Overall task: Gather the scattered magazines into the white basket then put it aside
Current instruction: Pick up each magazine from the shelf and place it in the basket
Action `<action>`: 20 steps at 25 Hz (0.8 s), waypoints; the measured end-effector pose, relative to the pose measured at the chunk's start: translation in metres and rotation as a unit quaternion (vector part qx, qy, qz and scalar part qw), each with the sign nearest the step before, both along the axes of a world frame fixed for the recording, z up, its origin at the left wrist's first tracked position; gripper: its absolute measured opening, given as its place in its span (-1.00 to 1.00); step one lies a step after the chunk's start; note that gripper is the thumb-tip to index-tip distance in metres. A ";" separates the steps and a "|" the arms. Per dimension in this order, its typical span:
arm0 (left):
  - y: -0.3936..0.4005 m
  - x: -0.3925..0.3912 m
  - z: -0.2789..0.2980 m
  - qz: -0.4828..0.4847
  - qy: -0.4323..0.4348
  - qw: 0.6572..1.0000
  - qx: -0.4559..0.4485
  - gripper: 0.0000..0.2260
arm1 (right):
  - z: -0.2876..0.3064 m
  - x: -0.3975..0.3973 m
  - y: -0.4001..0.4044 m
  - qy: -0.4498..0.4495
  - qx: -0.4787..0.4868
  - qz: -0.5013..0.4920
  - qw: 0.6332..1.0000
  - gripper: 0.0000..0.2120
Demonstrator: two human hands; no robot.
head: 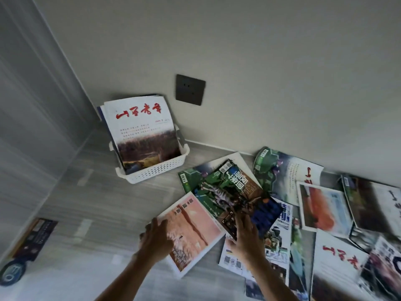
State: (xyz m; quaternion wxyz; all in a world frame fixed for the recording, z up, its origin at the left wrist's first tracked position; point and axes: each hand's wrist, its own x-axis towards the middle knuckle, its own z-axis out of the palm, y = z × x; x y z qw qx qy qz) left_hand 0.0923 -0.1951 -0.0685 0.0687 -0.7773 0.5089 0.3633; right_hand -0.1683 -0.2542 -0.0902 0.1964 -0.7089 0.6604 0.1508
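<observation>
A white perforated basket (pixel 152 172) stands on the floor by the wall corner, with magazines upright in it; the front one (pixel 141 131) has red characters on a white cover. Several magazines lie scattered on the floor to the right. My left hand (pixel 156 240) grips the near left edge of a pink-covered magazine (pixel 195 227). My right hand (pixel 247 233) holds the lower edge of a green and blue magazine (pixel 234 192) that lies over the pile.
A dark wall socket (pixel 190 89) sits on the wall right of the basket. More magazines, such as a white one with red characters (pixel 338 259), spread to the far right. A dark object with a round blue part (pixel 23 250) lies at the lower left. Grey tiled floor (pixel 97 203) lies between it and the pile.
</observation>
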 end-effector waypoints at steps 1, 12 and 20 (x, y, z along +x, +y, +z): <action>-0.003 -0.004 -0.001 -0.008 0.001 1.000 -0.001 -0.41 | -0.002 -0.006 0.003 0.016 -0.013 0.001 1.000 -0.20; 0.004 -0.023 0.028 0.080 0.090 0.958 -0.261 -0.76 | 0.039 -0.002 0.018 0.024 -0.091 0.215 0.972 -0.71; -0.010 -0.091 -0.002 -0.172 -0.030 0.980 -0.097 -0.43 | 0.027 -0.109 0.105 -0.012 -0.057 -0.162 0.985 -0.70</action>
